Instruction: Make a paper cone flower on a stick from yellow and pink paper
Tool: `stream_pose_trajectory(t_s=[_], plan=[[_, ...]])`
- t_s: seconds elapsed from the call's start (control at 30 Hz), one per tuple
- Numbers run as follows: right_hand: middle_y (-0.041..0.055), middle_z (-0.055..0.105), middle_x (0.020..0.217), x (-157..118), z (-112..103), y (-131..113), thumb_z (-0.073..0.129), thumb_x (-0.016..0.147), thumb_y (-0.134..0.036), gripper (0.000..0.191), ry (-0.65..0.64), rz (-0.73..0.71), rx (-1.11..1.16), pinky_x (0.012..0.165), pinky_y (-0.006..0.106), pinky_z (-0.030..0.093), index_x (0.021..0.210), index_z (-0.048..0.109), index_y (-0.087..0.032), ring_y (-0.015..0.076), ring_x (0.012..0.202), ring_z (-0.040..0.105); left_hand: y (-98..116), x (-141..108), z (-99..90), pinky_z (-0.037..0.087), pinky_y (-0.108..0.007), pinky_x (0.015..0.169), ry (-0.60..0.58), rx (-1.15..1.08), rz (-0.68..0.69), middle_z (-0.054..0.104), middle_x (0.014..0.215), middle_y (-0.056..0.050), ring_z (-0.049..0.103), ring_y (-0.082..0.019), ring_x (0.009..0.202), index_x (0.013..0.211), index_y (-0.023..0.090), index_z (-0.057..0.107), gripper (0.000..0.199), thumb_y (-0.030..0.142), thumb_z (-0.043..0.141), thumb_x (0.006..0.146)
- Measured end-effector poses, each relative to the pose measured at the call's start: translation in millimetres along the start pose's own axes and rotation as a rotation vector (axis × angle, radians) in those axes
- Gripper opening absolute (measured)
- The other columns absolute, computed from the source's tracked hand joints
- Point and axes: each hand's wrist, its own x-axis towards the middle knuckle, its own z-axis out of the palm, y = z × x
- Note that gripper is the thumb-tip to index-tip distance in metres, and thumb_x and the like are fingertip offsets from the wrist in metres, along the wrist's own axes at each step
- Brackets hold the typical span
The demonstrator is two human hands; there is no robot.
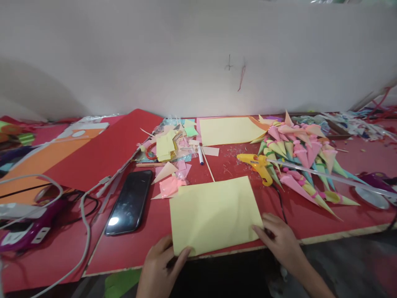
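Note:
A pale yellow sheet of paper lies near the front edge of the red table, slightly tilted. My left hand pinches its lower left corner, thumb on top and fingers underneath. At the right side my right hand grips the sheet's lower right edge, also with the thumb over the paper. Just beyond the sheet are a pink piece and a thin stick. Right of it rests a yellow glue gun with a long clear glue stick in its back.
A black phone lies left of the sheet. Several paper cones are heaped at the right. Paper scraps and more yellow sheets sit at the back. A white cable loops over the left side, beside red card.

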Motion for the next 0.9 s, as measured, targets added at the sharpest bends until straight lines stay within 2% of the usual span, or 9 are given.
stream_pose_trajectory(t_s=[0.13, 0.27, 0.47, 0.7, 0.9], plan=[[-0.003, 0.038, 0.053, -1.0, 9.5, 4.0, 0.043, 0.084, -0.032, 0.037, 0.069, -0.037, -0.142, 0.054, 0.022, 0.032, 0.05, 0.038, -0.018, 0.0097, 0.051, 0.039, 0.1, 1.1, 3.8, 0.04, -0.023, 0.05, 0.029, 0.194, -0.063, 0.054, 0.051, -0.001, 0.052, -0.013, 0.05, 0.046, 0.018, 0.054, 0.043, 0.044, 0.046, 0.079], [-0.0033, 0.037, 0.052, -2.5, 12.7, 4.5, 0.042, 0.084, -0.031, 0.037, 0.083, -0.036, -0.237, 0.056, 0.023, 0.029, 0.05, 0.037, -0.017, 0.0094, 0.052, 0.037, -0.2, 4.4, 4.6, 0.033, -0.022, 0.048, 0.021, 0.302, -0.044, 0.044, 0.043, 0.002, 0.044, -0.011, 0.045, 0.041, 0.017, 0.041, 0.045, 0.042, 0.046, 0.079], [-0.003, 0.038, 0.05, 0.7, 12.5, 2.0, 0.039, 0.085, -0.032, 0.04, 0.118, -0.026, -0.298, 0.056, 0.024, 0.027, 0.047, 0.038, -0.018, 0.0095, 0.049, 0.035, 0.1, 8.5, 4.5, 0.03, -0.023, 0.048, 0.025, 0.341, -0.044, 0.043, 0.042, 0.002, 0.042, -0.011, 0.045, 0.042, 0.017, 0.039, 0.044, 0.039, 0.044, 0.08], [-0.0032, 0.039, 0.047, 5.7, 10.8, -0.3, 0.035, 0.086, -0.035, 0.044, 0.094, 0.016, -0.324, 0.056, 0.024, 0.026, 0.046, 0.039, -0.017, 0.009, 0.047, 0.036, 2.3, 10.5, 1.5, 0.031, -0.022, 0.049, -0.083, 0.309, -0.147, 0.05, 0.045, 0.001, 0.046, -0.011, 0.048, 0.044, 0.018, 0.045, 0.042, 0.041, 0.043, 0.08], [-0.0025, 0.04, 0.047, 7.3, 9.8, -3.7, 0.033, 0.087, -0.033, 0.044, 0.089, 0.052, -0.318, 0.057, 0.024, 0.026, 0.046, 0.04, -0.018, 0.0095, 0.047, 0.038, 2.7, 11.8, 2.6, 0.03, -0.022, 0.048, -0.05, 0.34, -0.149, 0.047, 0.043, 0.002, 0.044, -0.011, 0.046, 0.042, 0.018, 0.042, 0.046, 0.045, 0.041, 0.08]])
